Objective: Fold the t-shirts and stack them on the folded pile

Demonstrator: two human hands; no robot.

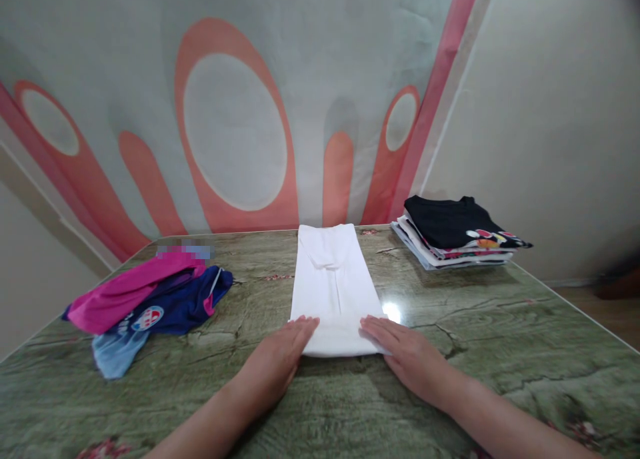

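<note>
A white shirt (pixel 334 289), folded into a long narrow strip, lies lengthwise on the table in front of me. Its near end is turned over into a short flap. My left hand (pixel 283 352) grips the left corner of that flap, fingers together on top of the cloth. At the right corner, my right hand (pixel 403 352) has its fingers pressed on the cloth in the same way. Both thumbs are mostly hidden.
The table (pixel 240 406) has a green, wood-patterned top. On the left lies a loose heap of pink and blue clothes (pixel 150 292). A stack of folded clothes (pixel 457 236), black on top, sits at the back right. A patterned wall covering (pixel 310 66) rises behind the table.
</note>
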